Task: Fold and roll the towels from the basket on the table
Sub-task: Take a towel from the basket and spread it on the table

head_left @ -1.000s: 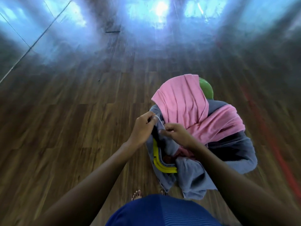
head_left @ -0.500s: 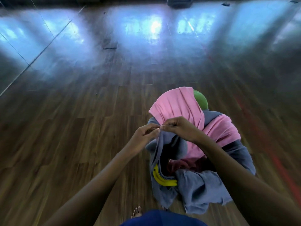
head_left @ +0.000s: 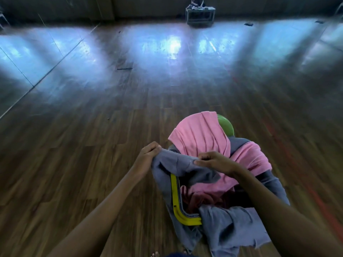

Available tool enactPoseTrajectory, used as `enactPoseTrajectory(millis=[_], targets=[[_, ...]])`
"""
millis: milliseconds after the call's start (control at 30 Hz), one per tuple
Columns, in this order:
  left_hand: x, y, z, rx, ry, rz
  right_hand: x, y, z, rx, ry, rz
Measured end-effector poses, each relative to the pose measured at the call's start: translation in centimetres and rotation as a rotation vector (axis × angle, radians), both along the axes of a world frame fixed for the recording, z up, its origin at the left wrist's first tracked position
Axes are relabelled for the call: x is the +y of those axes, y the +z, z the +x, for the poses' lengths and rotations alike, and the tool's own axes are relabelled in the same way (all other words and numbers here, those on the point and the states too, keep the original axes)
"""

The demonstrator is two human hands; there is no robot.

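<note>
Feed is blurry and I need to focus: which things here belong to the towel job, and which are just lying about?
Job: grey towel, pink towel, basket, left hand, right hand.
Lying about: green thing behind the basket, box by the far wall.

Grey towel (head_left: pixel 185 165): crumpled, top edge raised, remainder draped over the yellow-rimmed basket (head_left: pixel 174 197). Pink towel (head_left: pixel 200 138): unfolded, heaped across basket, trailing inside.

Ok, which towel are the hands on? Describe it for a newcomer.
On the wooden floor stands a basket with a yellow rim, heaped with cloth. Above its left side, the left hand and right hand pinch one edge of a grey towel. Unlike the pink towel draped behind, it is grey and held up.
</note>
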State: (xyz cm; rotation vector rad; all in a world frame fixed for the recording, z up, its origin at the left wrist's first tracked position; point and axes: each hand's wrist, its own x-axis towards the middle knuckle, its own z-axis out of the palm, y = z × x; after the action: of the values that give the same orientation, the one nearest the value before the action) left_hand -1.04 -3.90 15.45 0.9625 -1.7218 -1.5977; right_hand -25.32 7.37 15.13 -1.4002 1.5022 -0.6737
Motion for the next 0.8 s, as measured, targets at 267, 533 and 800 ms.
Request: enactPoseTrajectory(millis=[267, 533, 800], targets=[[2.3, 0.4, -2.3, -0.081, -0.242, -0.086, -2.8, 3.4, 2.0, 0.028, 0.034, -0.161], [1.2, 0.7, -2.6, -0.101, -0.115, -0.078, -2.0, 4.0, -0.1, 0.046, 0.01, -0.064], [1.7, 0.8, -3.6, -0.104, -0.246, -0.172, -2.1, 4.6, 1.3, -0.045, -0.065, -0.212]])
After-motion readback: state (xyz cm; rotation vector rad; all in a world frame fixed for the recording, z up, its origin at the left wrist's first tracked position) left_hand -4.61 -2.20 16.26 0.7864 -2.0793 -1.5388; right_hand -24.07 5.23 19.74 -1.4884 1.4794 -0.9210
